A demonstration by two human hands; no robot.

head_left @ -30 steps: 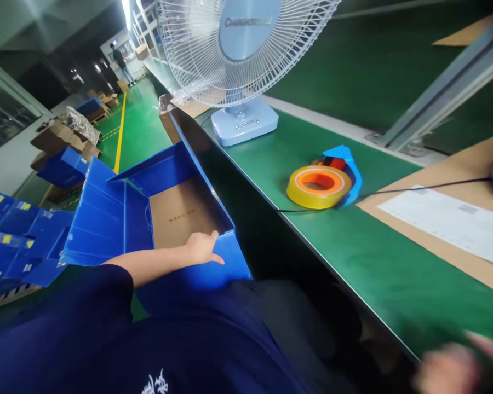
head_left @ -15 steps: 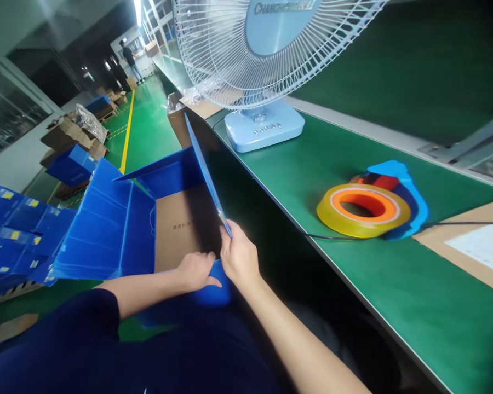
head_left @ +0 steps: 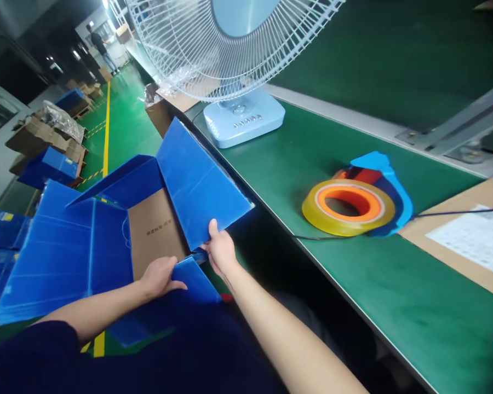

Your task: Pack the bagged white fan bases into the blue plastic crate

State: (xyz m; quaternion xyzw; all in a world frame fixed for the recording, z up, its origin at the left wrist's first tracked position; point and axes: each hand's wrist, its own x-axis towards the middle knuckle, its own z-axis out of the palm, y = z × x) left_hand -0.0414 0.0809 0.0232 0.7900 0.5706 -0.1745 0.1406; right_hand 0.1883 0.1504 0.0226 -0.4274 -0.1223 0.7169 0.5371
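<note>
A blue corrugated plastic box [head_left: 82, 246] stands open on the floor beside the table, with a brown cardboard sheet [head_left: 154, 235] lying in its bottom. My right hand [head_left: 219, 251] grips the lower edge of the box's right flap [head_left: 199, 183], which leans outward over the table's edge. My left hand [head_left: 158, 276] holds the near flap [head_left: 193, 279] at its top edge. The other flaps stand spread to the left and back.
A pale blue table fan [head_left: 238, 109] stands on the green table [head_left: 353, 262]. A yellow tape roll with an orange core [head_left: 348, 208] lies by a blue holder [head_left: 388, 180] and a black cable. Cardboard and paper [head_left: 472, 238] lie right. Blue boxes are stacked at the left.
My right hand came from the table to the box and swung the right flap from upright outward. My left hand stayed on the near flap.
</note>
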